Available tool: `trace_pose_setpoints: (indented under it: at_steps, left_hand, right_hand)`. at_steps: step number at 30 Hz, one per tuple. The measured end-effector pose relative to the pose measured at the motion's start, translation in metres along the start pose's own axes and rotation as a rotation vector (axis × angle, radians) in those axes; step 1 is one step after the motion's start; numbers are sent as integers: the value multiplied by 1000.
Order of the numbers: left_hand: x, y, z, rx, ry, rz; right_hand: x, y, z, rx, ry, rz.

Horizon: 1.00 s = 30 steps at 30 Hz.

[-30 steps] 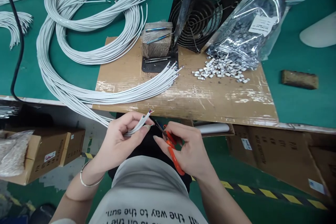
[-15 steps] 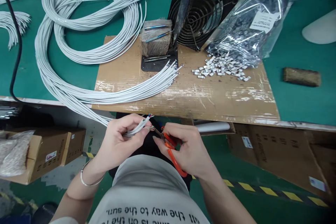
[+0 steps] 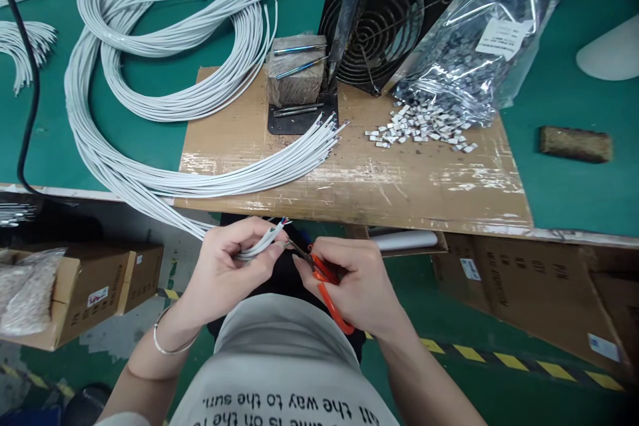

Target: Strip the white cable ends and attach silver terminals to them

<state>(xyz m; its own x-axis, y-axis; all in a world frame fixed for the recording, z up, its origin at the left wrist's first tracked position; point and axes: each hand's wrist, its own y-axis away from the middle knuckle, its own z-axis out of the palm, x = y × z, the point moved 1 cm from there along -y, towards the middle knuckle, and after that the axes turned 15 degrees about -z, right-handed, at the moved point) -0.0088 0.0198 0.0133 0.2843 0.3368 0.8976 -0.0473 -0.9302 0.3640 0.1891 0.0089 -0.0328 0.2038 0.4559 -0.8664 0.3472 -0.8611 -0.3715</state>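
Observation:
My left hand (image 3: 227,266) is closed on a small bunch of white cables (image 3: 259,245) whose coloured inner wires stick out near my thumb. My right hand (image 3: 352,283) grips orange-handled snips (image 3: 324,283), with the dark blades touching the cable ends. Both hands sit below the front edge of a cardboard sheet (image 3: 399,180) on the green bench. More white cables (image 3: 239,176) lie fanned across the cardboard and hang over the bench edge towards my left hand.
On the cardboard lie small metal connectors (image 3: 419,132) spilled from a plastic bag (image 3: 474,46), and a soldering stand with a sponge block (image 3: 294,76). A black fan (image 3: 384,20) stands behind. Cable coils (image 3: 164,26) fill the left. Cardboard boxes (image 3: 80,293) sit below.
The snips' blades have moved up to the cable ends in my left hand. The view has shifted only slightly.

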Motion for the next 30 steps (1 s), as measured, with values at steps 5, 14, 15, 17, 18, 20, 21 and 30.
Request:
trace_pose_setpoints:
  at_steps: [5,14,15,17,18,20,21,30]
  left_hand:
    - [2,0,0,-2,11,-27]
    - [0,0,-1,-21,-5,-44]
    - [-1,0,-1,-24,-3,-49]
    - [-3,0,-2,-29,0,-58]
    - [-4,0,-1,-34,-2,-59]
    - [-4,0,-1,-49,-18,-59]
    - [-4,0,-1,-58,-26,-60]
    - [-3,-2,-1,-157,116,-153]
  right_hand:
    - [-1,-1,0,-15,-15,30]
    - [-2,-1,3,23,-8,-14]
    - [-1,-1,4,37,4,-24]
    - [0,1,8,78,49,-49]
    - [1,2,10,102,77,-58]
    - [1,3,13,154,130,-65]
    - [1,4,13,182,154,-63]
    - [6,10,1,381,228,40]
